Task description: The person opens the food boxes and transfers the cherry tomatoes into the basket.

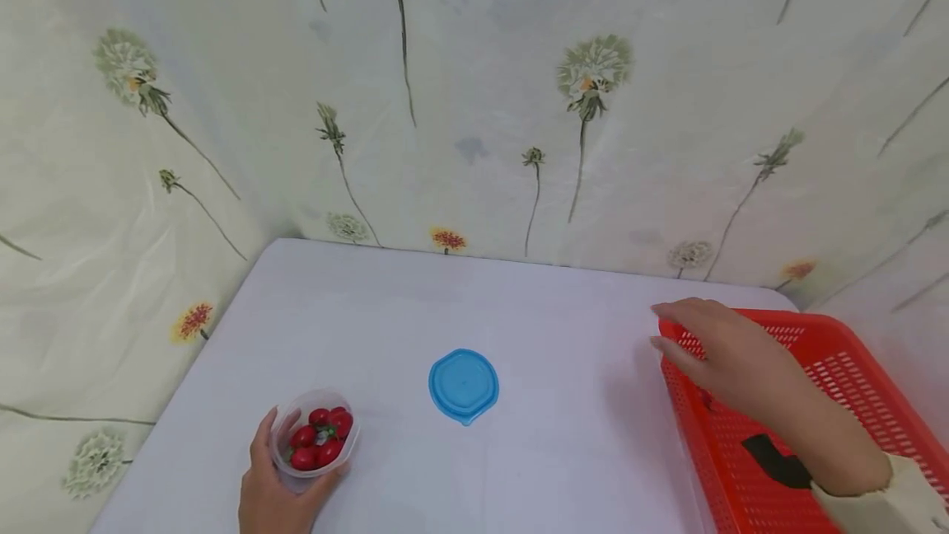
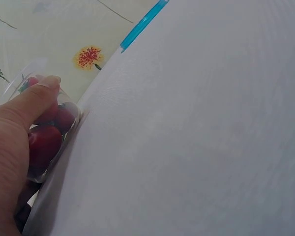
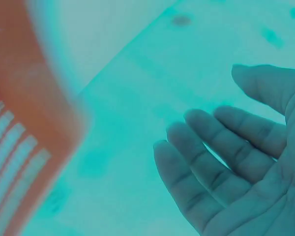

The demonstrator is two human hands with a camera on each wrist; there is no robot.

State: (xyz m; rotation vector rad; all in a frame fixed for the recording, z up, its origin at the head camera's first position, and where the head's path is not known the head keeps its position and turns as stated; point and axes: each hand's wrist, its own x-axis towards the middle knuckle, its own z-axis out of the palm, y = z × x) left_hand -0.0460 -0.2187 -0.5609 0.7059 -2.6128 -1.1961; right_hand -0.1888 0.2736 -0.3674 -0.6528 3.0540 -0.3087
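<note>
One clear cup (image 1: 320, 399) stands upright at the near left of the surface (image 1: 556, 402), uncovered, its mouth facing up so the contents lie within reach. In it are red fruits (image 1: 329, 452), six as far as I can count, though they overlap and more may lie beneath. The left hand (image 1: 278, 493) wraps the cup from its near side, thumb on one wall and fingers round the other, presumably to steady it without blocking the mouth.

To the cup's right, a little farther off, one blue lid (image 1: 464, 386) lies flat by itself, probably set aside to leave the cup open. At the far right is one red basket (image 1: 838, 336) with slotted walls; inside it lies one dark piece (image 1: 778, 461) that I cannot identify. The right hand (image 1: 722, 357) hangs over the basket's left edge, holding nothing, fingers loosely bent and thumb apart, which suits reaching in or out. Beyond the surface hangs one flower-printed sheet (image 1: 474, 105).
</note>
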